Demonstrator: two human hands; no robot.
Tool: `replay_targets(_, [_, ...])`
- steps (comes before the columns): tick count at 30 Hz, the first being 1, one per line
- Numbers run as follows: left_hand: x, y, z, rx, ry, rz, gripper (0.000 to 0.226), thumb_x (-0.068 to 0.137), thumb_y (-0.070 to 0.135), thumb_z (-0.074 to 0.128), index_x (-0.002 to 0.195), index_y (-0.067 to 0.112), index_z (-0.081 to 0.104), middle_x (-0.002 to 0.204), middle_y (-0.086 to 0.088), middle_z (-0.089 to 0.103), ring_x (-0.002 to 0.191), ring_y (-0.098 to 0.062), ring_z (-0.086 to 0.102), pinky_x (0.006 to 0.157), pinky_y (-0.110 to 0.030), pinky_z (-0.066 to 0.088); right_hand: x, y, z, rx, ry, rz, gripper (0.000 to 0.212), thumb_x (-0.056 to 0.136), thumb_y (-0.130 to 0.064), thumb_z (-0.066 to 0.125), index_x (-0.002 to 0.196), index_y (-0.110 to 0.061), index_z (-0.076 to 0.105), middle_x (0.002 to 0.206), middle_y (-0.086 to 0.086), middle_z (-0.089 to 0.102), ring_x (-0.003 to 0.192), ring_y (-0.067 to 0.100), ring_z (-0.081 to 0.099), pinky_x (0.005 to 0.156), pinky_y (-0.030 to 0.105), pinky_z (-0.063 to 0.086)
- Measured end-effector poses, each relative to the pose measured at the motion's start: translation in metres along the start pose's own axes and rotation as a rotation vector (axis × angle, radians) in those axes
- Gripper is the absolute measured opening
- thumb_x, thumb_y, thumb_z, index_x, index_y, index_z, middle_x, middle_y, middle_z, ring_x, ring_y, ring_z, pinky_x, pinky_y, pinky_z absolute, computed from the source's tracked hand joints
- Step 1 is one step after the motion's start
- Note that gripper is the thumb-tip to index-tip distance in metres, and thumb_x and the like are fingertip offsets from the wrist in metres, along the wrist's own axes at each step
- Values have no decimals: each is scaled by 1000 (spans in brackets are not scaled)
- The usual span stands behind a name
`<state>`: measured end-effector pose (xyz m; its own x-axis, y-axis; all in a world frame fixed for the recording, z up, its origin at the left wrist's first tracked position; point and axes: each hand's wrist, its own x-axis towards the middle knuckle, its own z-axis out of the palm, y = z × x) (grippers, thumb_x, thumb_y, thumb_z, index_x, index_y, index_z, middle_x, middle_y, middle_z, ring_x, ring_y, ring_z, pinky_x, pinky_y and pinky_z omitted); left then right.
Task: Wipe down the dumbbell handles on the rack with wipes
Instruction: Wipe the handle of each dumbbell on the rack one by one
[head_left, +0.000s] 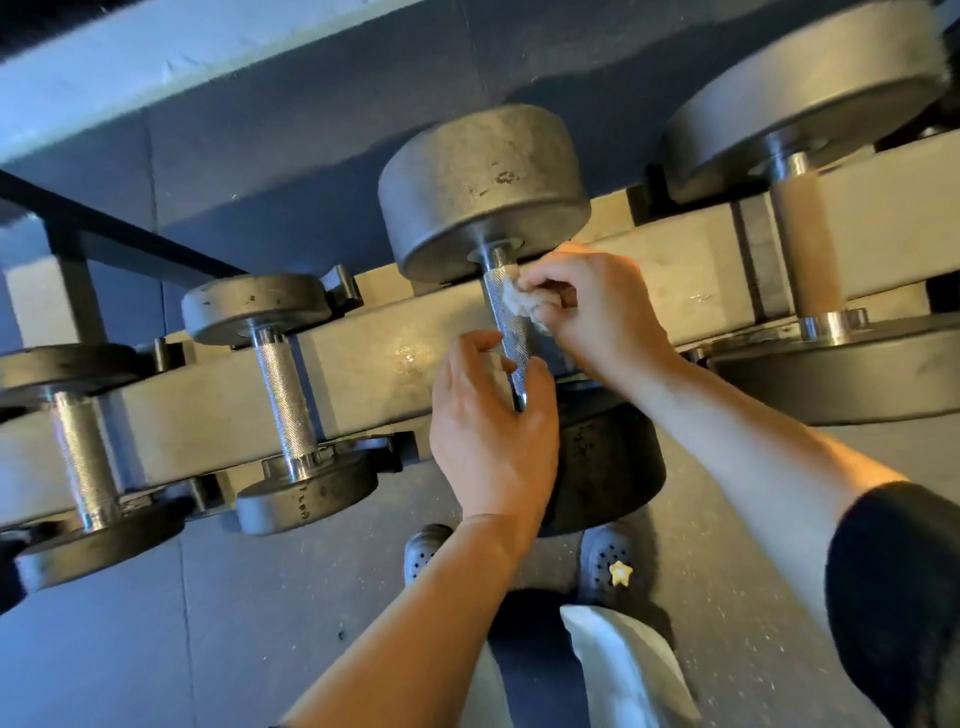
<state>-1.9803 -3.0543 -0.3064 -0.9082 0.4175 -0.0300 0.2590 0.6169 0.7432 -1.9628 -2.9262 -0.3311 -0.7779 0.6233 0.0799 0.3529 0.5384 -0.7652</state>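
Handle (506, 317) pinched with wipe (514, 300) by right hand (597, 306) at 1 o'clock, gripped low by left hand (488, 426).

Gym: dumbbells (283, 395) on a rack (395, 358).

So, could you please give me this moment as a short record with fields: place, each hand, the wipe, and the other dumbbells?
place: dumbbell rack, seen from above
handle being wiped: knurled handle of the middle dumbbell
right hand: pinches a crumpled wipe against the handle's upper part
left hand: curled round the handle's lower end, with something pale under the fingers
other dumbbells: two smaller ones to the left, a larger one to the right, none touched
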Motion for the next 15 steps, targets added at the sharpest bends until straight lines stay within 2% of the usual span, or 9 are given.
replay_targets(4, [-1,-1,2,42,13,46,21,83,43,56,99,35,44,85,8,60,79,-15,57,67,-34,47,-5,3,-8,117,-128,11,12,72,-6,74,84,-10,74,80,-4,63,72,9,56,65,12,40])
replay_targets(6, [-1,-3,3,49,21,75,29,82,47,54,106,33,44,83,5,61,76,-17,58,66,-36,49,-11,3,-12,192,-204,3,10,71,-8,77,80,-12,75,77,-9,59,69,5,55,64,15,42])
replay_targets(9, [-1,-3,2,45,33,95,44,81,50,50,119,29,45,78,4,60,70,-16,57,62,-32,47,-19,3,-14,213,-313,32,19,70,-8,78,72,-25,70,71,-17,55,68,-1,54,64,14,39])
replay_targets(12, [-2,0,1,39,41,94,46,79,46,51,121,28,46,75,7,57,68,-12,55,61,-22,42,-25,9,-21,214,-461,106,29,71,-9,76,65,-32,62,68,-16,55,65,-3,52,63,14,35])
replay_targets(14, [-2,0,1,29,46,90,45,79,44,52,120,27,48,71,8,55,65,-9,53,60,-15,38,-28,14,-25,247,-431,146,24,74,-11,75,72,-33,66,72,-17,59,69,-2,56,65,13,39])
replay_targets(15, [-2,0,1,19,44,87,45,79,44,51,119,26,48,69,8,54,63,-10,52,59,-14,38,-28,18,-25,257,-336,162,18,77,-13,74,81,-29,69,77,-16,61,72,0,58,67,11,41])
